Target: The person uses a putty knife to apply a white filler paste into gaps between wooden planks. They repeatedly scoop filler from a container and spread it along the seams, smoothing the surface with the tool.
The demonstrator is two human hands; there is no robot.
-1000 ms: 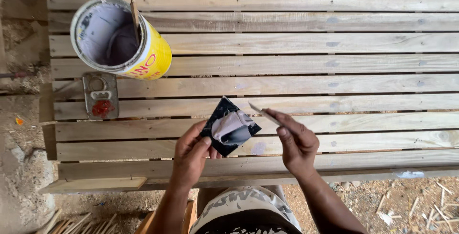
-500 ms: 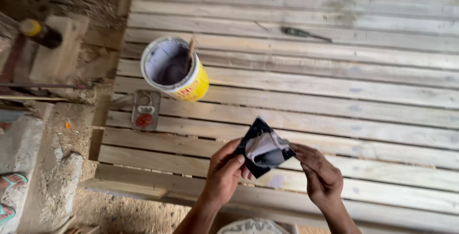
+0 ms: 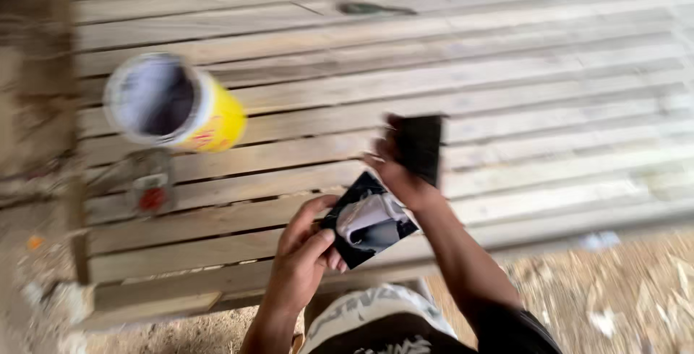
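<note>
My left hand (image 3: 300, 260) grips a black square sheet (image 3: 376, 238) by its lower left corner. A smear of pale putty (image 3: 365, 216) lies on the sheet. My right hand (image 3: 397, 177) is just above the sheet and holds a dark flat rectangular piece (image 3: 421, 144) upright in its fingers. Motion blur hides what kind of piece it is. Both hands hover over the near edge of a slatted wooden platform (image 3: 506, 101).
A yellow can (image 3: 173, 104) with a pale, smeared inside stands on the planks at the left. Below it lies a small grey tin with a red spot (image 3: 148, 189). A dark hand tool (image 3: 376, 8) rests far back. Bare ground with wood shavings (image 3: 636, 296) lies at the lower right.
The view has swung and blurred. My right hand has lifted off the black sheet and now holds a dark flat piece above it. My left hand still holds the sheet.
</note>
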